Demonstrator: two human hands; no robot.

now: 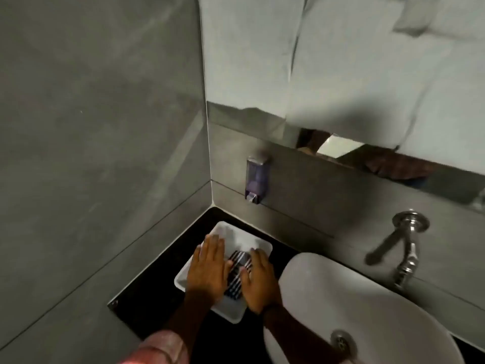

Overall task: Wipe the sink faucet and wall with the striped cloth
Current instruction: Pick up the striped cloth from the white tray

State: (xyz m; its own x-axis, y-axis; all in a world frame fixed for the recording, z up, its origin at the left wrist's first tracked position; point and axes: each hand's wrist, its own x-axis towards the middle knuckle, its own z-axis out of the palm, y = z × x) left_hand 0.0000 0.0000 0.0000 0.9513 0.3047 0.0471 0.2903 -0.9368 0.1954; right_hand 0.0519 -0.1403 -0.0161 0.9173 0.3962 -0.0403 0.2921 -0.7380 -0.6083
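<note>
The striped cloth (238,271), dark with white stripes, lies folded in a white tray (245,241) on the black counter. My left hand (208,271) rests flat, fingers spread, over the tray's left side, touching the cloth's left edge. Flat over the cloth's right edge lies my right hand (258,283). Neither hand has closed around the cloth. The chrome faucet (404,248) sticks out of the grey wall (328,195) above the white sink (354,298), to the right of both hands.
A purple soap dispenser (257,178) hangs on the wall above the tray. A mirror (341,74) covers the upper right wall. A grey side wall (99,127) closes in the left. The black counter (152,298) fills the corner.
</note>
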